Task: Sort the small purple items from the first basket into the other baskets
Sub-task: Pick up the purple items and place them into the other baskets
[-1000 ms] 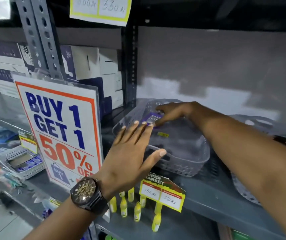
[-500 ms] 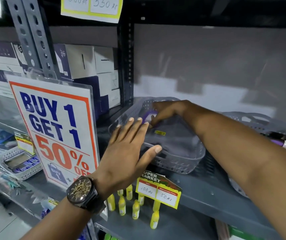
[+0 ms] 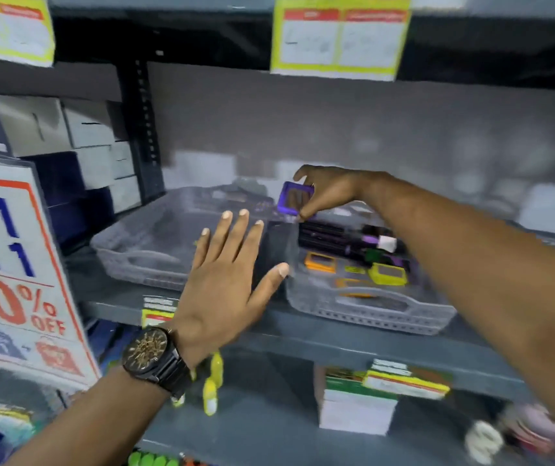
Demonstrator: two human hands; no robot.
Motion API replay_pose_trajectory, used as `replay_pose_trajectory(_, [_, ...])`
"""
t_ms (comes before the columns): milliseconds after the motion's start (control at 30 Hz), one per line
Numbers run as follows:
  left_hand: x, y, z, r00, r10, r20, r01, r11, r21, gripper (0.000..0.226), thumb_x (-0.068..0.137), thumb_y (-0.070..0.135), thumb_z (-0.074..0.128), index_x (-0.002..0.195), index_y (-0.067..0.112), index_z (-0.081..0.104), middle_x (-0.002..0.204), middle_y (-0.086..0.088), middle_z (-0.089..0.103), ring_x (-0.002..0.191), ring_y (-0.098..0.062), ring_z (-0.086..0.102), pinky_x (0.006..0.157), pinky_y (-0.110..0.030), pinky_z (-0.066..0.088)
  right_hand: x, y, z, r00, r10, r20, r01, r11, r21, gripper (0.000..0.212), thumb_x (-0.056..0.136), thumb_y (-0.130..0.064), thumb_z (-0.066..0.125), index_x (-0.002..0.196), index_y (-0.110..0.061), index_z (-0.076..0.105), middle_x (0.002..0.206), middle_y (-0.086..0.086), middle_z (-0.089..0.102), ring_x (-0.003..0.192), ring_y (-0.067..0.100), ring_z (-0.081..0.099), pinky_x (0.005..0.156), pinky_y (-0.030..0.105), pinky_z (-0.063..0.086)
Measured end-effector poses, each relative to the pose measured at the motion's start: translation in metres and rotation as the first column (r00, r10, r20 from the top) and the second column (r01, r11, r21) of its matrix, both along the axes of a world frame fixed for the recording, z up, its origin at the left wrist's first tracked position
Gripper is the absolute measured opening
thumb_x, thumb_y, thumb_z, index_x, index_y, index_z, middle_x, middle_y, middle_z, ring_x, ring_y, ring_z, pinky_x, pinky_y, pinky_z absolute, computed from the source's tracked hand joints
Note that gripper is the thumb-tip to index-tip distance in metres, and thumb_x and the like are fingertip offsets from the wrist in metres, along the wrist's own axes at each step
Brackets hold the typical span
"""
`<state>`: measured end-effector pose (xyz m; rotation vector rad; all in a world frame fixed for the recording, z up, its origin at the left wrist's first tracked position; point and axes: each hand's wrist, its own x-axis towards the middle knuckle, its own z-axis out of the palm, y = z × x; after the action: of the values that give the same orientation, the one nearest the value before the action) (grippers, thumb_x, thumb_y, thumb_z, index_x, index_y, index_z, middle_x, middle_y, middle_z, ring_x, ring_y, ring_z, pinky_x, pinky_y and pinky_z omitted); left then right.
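Note:
My right hand (image 3: 328, 190) pinches a small square purple item (image 3: 294, 197) with a dark centre, held in the air above the gap between two grey plastic baskets. The left basket (image 3: 141, 260) looks nearly bare inside. The right basket (image 3: 370, 307) holds black and purple markers, an orange square item (image 3: 320, 262) and a yellow square item (image 3: 388, 274). My left hand (image 3: 227, 274), with a dark wristwatch, hovers flat with fingers spread in front of the left basket and holds nothing. The picture is blurred.
A large "50% OFF" sign (image 3: 17, 270) stands at the left edge of the shelf. White and dark blue boxes (image 3: 77, 153) are stacked behind it. Yellow price tags (image 3: 340, 35) hang from the shelf above. Small yellow bottles (image 3: 212, 388) hang under the shelf (image 3: 336, 344).
My right hand has lifted the purple item out of the left basket and carried it right, toward the second basket. The view has swung right, so the second basket shows fully.

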<state>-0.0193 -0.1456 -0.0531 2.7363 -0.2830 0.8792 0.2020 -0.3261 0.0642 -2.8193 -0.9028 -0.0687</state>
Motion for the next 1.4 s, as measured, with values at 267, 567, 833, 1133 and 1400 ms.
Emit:
replay_pose_trajectory(267, [-0.009, -0.14, -0.001, 0.992, -0.121, -0.045, 0.123, 0.992, 0.031, 0.086, 0.093, 0.071, 0.009, 0.161, 0.02, 0.01, 0.171, -0.001, -0.003, 0.155, -0.016, -0.014, 0.126, -0.043, -0.006, -0.06, -0.183, 0.005, 0.993, -0.109, -0.034, 0.109, 0.994, -0.003, 0.08, 0.045, -0.049, 0.083, 0.113, -0.018, 0.055, 0.087, -0.004, 0.072, 0.079, 0.014, 0.068, 0.07, 0.031, 0.053])
replay_pose_trajectory(567, [-0.017, -0.267, -0.018, 0.96, -0.277, -0.038, 0.279, 0.959, 0.053, 0.086, 0.094, 0.072, 0.013, 0.161, 0.019, 0.013, 0.17, -0.001, 0.002, 0.156, -0.019, -0.008, 0.126, -0.044, -0.002, -0.091, -0.352, 0.001, 0.953, -0.287, -0.099, 0.264, 0.945, -0.195, 0.071, 0.057, -0.023, 0.087, 0.117, -0.015, 0.049, 0.1, -0.001, 0.062, 0.088, 0.019, 0.061, 0.072, 0.03, 0.05])
replay_pose_trajectory(833, [-0.013, -0.315, -0.052, 0.939, -0.33, -0.092, 0.338, 0.936, 0.093, 0.086, 0.095, 0.069, 0.021, 0.16, 0.013, 0.021, 0.169, -0.007, 0.011, 0.156, -0.022, 0.002, 0.127, -0.042, 0.004, -0.094, -0.415, -0.021, 0.853, -0.482, -0.2, 0.374, 0.832, -0.41, 0.083, 0.049, -0.028, 0.09, 0.124, -0.026, 0.055, 0.118, 0.002, 0.065, 0.103, 0.026, 0.064, 0.089, 0.046, 0.056])
replay_pose_trajectory(1133, [-0.005, -0.313, -0.07, 0.945, -0.29, -0.15, 0.314, 0.933, 0.173, 0.088, 0.096, 0.071, 0.016, 0.16, 0.011, 0.009, 0.169, -0.008, 0.003, 0.156, -0.022, -0.005, 0.126, -0.039, -0.002, -0.092, -0.419, -0.049, 0.803, -0.537, -0.257, 0.369, 0.788, -0.493, 0.116, 0.057, -0.019, 0.094, 0.151, -0.03, 0.027, 0.147, 0.005, 0.044, 0.131, 0.03, 0.044, 0.105, 0.051, 0.042])
replay_pose_trajectory(1400, [-0.002, -0.314, -0.075, 0.947, -0.26, -0.19, 0.307, 0.908, 0.285, 0.094, 0.092, 0.072, 0.004, 0.16, 0.008, 0.011, 0.169, -0.012, 0.012, 0.156, -0.026, 0.004, 0.127, -0.041, 0.004, -0.095, -0.409, -0.048, 0.807, -0.525, -0.271, 0.317, 0.771, -0.552, 0.111, 0.05, -0.02, 0.096, 0.144, -0.034, 0.038, 0.139, 0.001, 0.05, 0.125, 0.031, 0.05, 0.1, 0.053, 0.047])
